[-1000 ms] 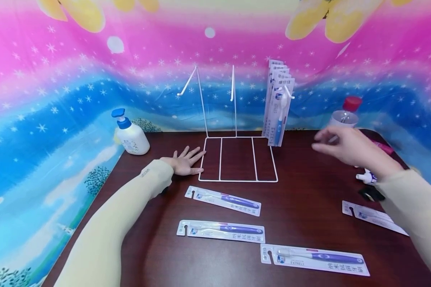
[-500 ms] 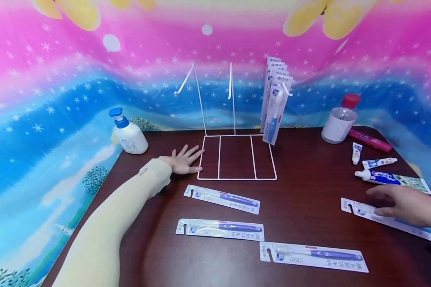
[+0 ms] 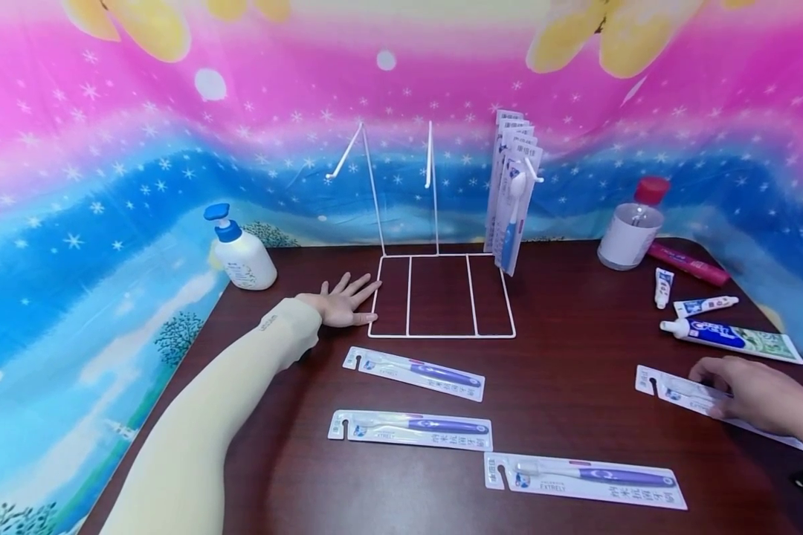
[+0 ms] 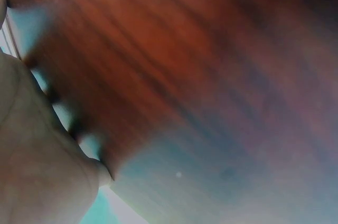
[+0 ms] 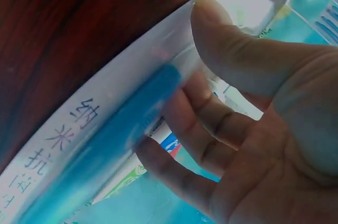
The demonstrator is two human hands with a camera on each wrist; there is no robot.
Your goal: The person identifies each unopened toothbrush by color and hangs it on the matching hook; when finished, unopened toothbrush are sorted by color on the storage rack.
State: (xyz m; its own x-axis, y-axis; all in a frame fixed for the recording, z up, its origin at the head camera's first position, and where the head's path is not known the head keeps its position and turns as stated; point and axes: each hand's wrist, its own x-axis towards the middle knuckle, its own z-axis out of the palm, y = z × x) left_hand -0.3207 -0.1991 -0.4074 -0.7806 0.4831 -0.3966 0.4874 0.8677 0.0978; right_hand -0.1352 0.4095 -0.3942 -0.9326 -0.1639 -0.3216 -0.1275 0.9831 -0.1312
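Note:
My left hand [image 3: 340,306] lies flat with spread fingers on the table, thumb and fingertips at the left wire of a white wire display rack [image 3: 442,336]. In the left wrist view only its palm [image 4: 42,145] shows, close over the wood. At the right, my right hand [image 3: 759,390] grips a packaged toothbrush [image 3: 676,392] lying on the table. The right wrist view shows the thumb on one long edge of this blue-handled toothbrush pack [image 5: 113,113] and curled fingers along the other. Several toothbrush packs [image 3: 514,215] hang from the rack's right hook; the other two hooks are bare.
Three purple-handled toothbrush packs [image 3: 585,481] lie in front of the rack. A pump bottle [image 3: 244,256] stands at the left. At the right are a red-capped bottle [image 3: 631,234], a large toothpaste tube [image 3: 732,339], two small tubes [image 3: 705,305] and a pink box [image 3: 689,264].
My right hand has come down from beside the red-capped bottle to the toothbrush pack at the right, and its fingers have closed on it. My left hand has stayed put.

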